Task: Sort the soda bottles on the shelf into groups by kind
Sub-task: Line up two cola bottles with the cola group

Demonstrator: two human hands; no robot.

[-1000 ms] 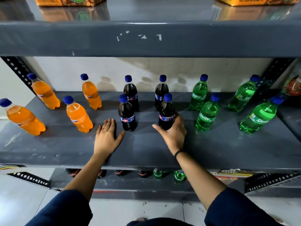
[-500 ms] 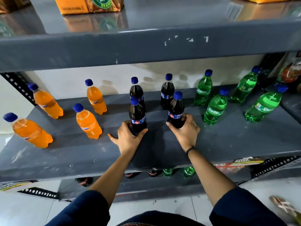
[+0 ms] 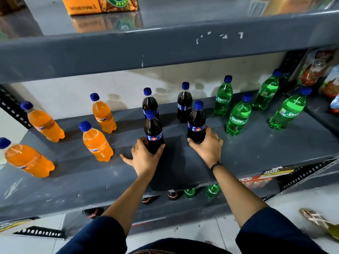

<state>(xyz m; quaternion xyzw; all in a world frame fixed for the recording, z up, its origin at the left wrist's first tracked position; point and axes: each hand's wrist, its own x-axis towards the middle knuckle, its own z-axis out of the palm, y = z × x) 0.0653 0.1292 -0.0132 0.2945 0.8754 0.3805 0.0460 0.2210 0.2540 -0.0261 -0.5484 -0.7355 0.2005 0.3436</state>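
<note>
On the grey shelf [image 3: 183, 173] stand three groups of blue-capped bottles. Several orange Fanta bottles [image 3: 96, 142] are on the left, several dark cola bottles in the middle, several green Sprite bottles [image 3: 238, 116] on the right. My left hand [image 3: 145, 156] wraps the base of the front left cola bottle [image 3: 153, 132]. My right hand [image 3: 207, 145] grips the base of the front right cola bottle [image 3: 196, 123]. Two more cola bottles [image 3: 184, 103] stand behind them near the back wall. All bottles are upright.
The upper shelf [image 3: 165, 48] overhangs close above the bottle caps and carries an orange juice carton [image 3: 100, 4]. Snack packets [image 3: 319, 70] lie at the far right. More bottles [image 3: 190, 192] show on the shelf below. A sandalled foot [image 3: 315, 219] is on the floor, lower right.
My left hand went from lying flat on the shelf to closing around the front left cola bottle. My right hand stayed on the front right cola bottle. The camera shifted left.
</note>
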